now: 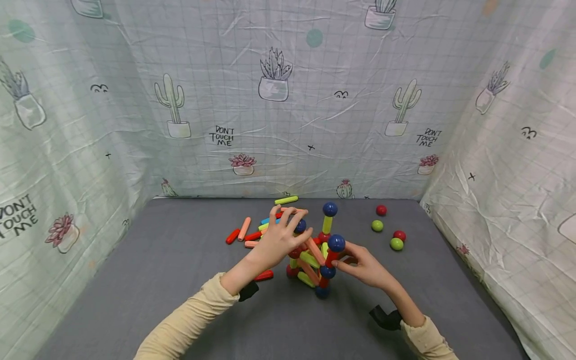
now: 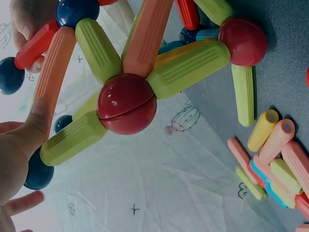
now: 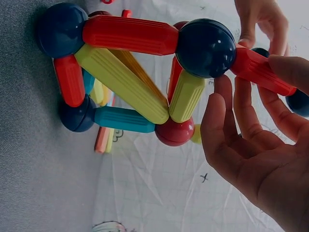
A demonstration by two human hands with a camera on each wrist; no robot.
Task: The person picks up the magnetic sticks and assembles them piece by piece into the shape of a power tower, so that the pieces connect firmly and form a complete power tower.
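Note:
In front of me stands a magnetic stick-and-ball structure (image 3: 123, 84) of red, green, salmon and blue sticks joined by red and blue balls. My right hand (image 1: 366, 267) pinches an upright red stick (image 3: 258, 70) between two blue balls; a blue ball (image 1: 336, 243) tops it. From the other side, my left hand (image 1: 279, 237) reaches over the structure. Its thumb lies across a salmon stick (image 2: 55, 72) close to a blue ball (image 2: 39, 171), with the index finger behind, partly hidden. A green stick (image 1: 327, 225) with a blue ball (image 1: 330, 209) rises at the back.
Loose sticks in several colours (image 2: 282, 164) lie in a heap behind and left of the structure. One red stick (image 1: 264, 275) lies near my left wrist. Red and green balls (image 1: 377, 226) sit at the back right. A printed cloth (image 1: 310, 125) encloses the grey table (image 1: 189, 300).

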